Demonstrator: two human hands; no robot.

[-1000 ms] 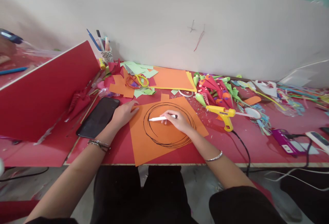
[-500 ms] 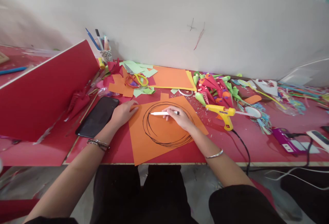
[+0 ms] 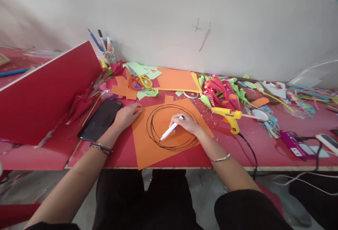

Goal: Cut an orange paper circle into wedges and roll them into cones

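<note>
An orange sheet of paper lies on the red table in front of me, with several rough black loops drawn on it as one large circle. My right hand grips a white marker whose tip meets the drawn line at the circle's lower left. At the sheet's upper left edge, my left hand rests with its fingers stretched out, fingertips on the paper's border. A black phone lies just beside that hand, partly under the wrist.
A yellow glue gun with a black cord sits right of the paper. Behind are a pile of red and green paper cones, yellow-handled scissors and orange sheets. A red board leans at left; a pen cup stands behind it.
My right hand has swung the marker's tip down along the circle's left side, from upper left to lower left. My left hand has stayed in place.
</note>
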